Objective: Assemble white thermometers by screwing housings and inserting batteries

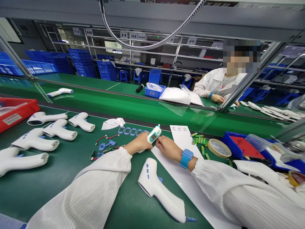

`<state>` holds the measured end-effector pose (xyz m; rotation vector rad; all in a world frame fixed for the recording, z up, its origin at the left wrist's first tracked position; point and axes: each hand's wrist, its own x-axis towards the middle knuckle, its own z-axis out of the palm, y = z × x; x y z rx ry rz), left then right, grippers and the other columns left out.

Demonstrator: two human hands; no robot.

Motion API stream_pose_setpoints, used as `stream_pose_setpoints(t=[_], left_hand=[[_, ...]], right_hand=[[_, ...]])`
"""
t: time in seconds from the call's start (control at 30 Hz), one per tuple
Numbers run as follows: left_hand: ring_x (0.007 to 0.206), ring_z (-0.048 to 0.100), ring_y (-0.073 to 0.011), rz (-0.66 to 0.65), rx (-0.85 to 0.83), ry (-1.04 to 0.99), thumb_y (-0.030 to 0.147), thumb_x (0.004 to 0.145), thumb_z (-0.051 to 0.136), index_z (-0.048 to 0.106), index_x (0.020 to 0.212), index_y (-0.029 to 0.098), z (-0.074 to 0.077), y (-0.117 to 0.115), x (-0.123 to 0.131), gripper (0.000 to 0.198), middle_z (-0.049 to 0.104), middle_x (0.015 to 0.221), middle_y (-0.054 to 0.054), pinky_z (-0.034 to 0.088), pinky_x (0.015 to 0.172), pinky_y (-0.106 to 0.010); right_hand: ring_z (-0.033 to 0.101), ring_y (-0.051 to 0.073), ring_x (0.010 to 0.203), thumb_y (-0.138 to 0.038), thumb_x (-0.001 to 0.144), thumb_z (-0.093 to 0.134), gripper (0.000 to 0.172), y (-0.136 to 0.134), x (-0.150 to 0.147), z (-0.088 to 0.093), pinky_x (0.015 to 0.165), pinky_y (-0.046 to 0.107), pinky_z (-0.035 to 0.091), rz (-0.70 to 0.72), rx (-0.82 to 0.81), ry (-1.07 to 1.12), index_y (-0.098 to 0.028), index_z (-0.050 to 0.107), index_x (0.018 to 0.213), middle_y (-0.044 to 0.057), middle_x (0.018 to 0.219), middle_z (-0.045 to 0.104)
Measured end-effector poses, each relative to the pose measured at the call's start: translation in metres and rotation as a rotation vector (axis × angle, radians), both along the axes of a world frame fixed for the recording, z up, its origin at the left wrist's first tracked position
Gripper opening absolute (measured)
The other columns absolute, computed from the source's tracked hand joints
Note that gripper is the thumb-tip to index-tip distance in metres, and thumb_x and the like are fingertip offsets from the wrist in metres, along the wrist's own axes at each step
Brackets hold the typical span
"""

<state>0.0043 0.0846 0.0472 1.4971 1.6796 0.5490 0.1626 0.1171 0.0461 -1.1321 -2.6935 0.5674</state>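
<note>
A white and teal ear thermometer with a small grey screen is gripped in my left hand, its probe tip pointing up and away. Close beside it, my right hand has its fingers curled together near the thermometer's lower side; whatever they pinch is hidden. A blue band is around the right wrist. Below the hands lies a white gun-shaped housing with blue buttons and a blue piece sticking out of its handle end. Under the right forearm is a long white paper sheet.
Several white housings lie at left by a red bin. Blue frames, wired parts and tissue sit mid-bench. Batteries, a tape roll and a blue bin are right. Across the bench works another person.
</note>
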Motion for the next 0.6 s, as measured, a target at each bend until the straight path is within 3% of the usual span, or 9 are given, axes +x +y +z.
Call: stream_pose_setpoints(t=[0.2,0.3,0.37,0.43,0.6], left_hand=[[0.064,0.058,-0.011,0.001,-0.001,0.01,0.025,0.087,0.057,0.056,0.099,0.012,0.001,0.0,0.0,0.017,0.059,0.083,-0.001,0.051,0.057,-0.025],[0.065,0.058,-0.0114,0.004,-0.003,0.004,0.025,0.087,0.057,0.056,0.099,0.012,-0.001,0.001,-0.001,0.018,0.06,0.085,-0.001,0.051,0.058,-0.026],[0.068,0.058,-0.012,0.006,0.006,-0.008,0.025,0.087,0.057,0.056,0.099,0.012,-0.003,0.002,-0.002,0.017,0.06,0.086,-0.002,0.052,0.059,-0.027],[0.068,0.059,-0.0121,0.004,0.014,-0.025,0.024,0.087,0.058,0.057,0.098,0.012,-0.004,0.002,-0.002,0.016,0.06,0.085,-0.002,0.052,0.06,-0.027],[0.062,0.057,-0.0104,0.023,0.008,-0.081,0.024,0.087,0.057,0.057,0.095,0.012,-0.008,0.003,-0.002,0.015,0.059,0.081,0.0,0.05,0.055,-0.024]], right_hand=[[0.052,0.015,0.078,-0.007,0.086,0.045,0.014,-0.007,0.013,0.006,0.074,0.03,0.043,0.163,0.009,0.049,-0.014,0.053,0.077,0.002,0.08,0.055],[0.051,0.015,0.077,-0.008,0.086,0.046,0.013,-0.007,0.018,0.009,0.075,0.028,0.042,0.238,-0.025,0.069,-0.015,0.052,0.078,0.003,0.08,0.057],[0.052,0.016,0.076,-0.014,0.084,0.053,0.002,-0.005,0.016,0.011,0.073,0.028,0.042,0.253,-0.051,0.083,-0.015,0.054,0.086,0.003,0.081,0.058],[0.053,0.017,0.076,-0.015,0.08,0.059,0.009,-0.004,0.011,0.014,0.071,0.029,0.042,0.246,-0.07,0.092,-0.015,0.055,0.088,0.003,0.08,0.059],[0.055,0.018,0.072,-0.005,0.075,0.055,0.011,-0.004,0.005,0.017,0.071,0.032,0.041,0.193,-0.115,0.152,-0.015,0.058,0.07,0.003,0.072,0.058]])
